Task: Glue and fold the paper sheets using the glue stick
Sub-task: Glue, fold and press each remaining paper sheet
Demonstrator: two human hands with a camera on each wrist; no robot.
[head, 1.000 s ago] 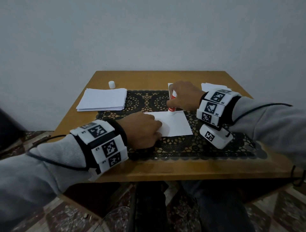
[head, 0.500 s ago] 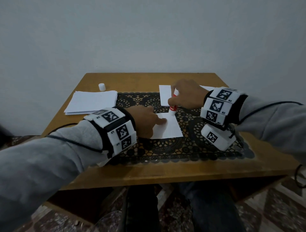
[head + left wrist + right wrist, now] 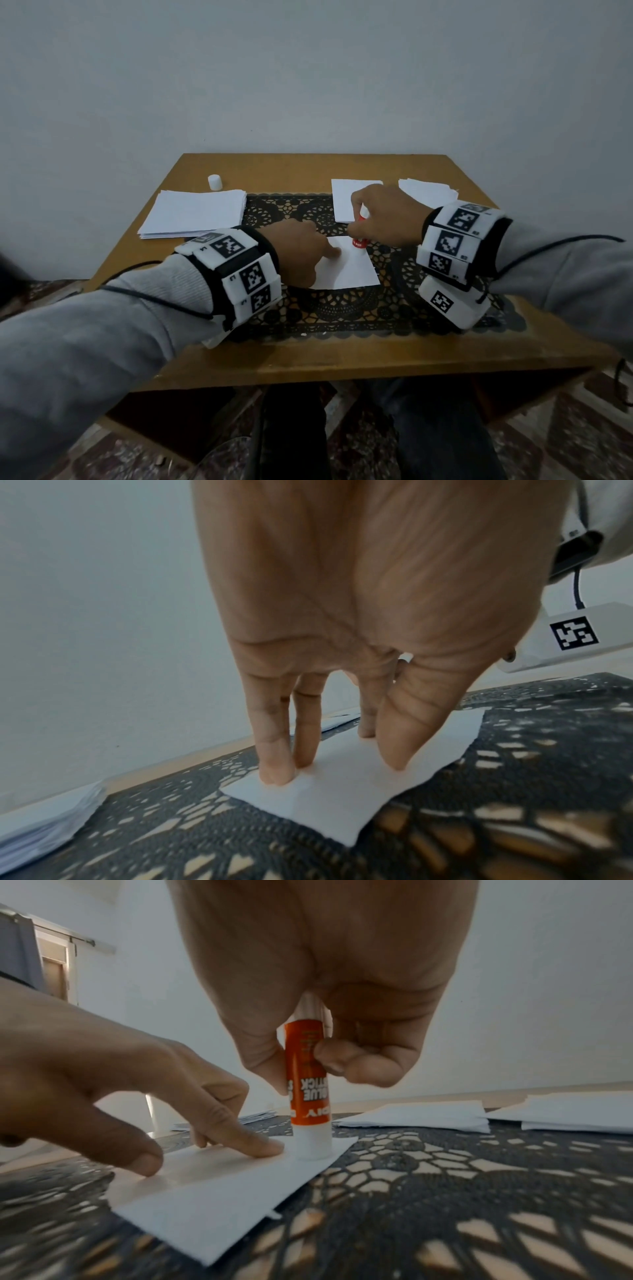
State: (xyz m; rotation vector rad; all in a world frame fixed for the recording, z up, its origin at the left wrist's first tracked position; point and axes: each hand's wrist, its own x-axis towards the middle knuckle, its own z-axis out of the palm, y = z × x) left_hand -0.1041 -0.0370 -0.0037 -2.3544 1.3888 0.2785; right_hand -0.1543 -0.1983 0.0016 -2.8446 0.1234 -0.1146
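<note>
A small white paper sheet (image 3: 349, 270) (image 3: 325, 799) (image 3: 212, 1199) lies on the black lace mat (image 3: 342, 315). My left hand (image 3: 301, 253) (image 3: 342, 647) (image 3: 103, 1074) presses it flat with straight fingertips and thumb on its left part. My right hand (image 3: 387, 216) (image 3: 325, 974) grips an orange-and-white glue stick (image 3: 359, 241) (image 3: 308, 1085) upright, upside down. The stick's white tip touches the sheet near its far edge, just right of my left index finger.
A stack of white sheets (image 3: 195, 214) lies at the back left with a white cap (image 3: 214, 182) behind it. More paper pieces (image 3: 346, 198) (image 3: 428, 193) (image 3: 418, 1118) lie behind my right hand. The wooden table's front edge (image 3: 342, 363) is close to me.
The glue stick has slid along the sheet's far edge toward its right end. My left index finger has stretched out on the sheet. The head view has shifted slightly.
</note>
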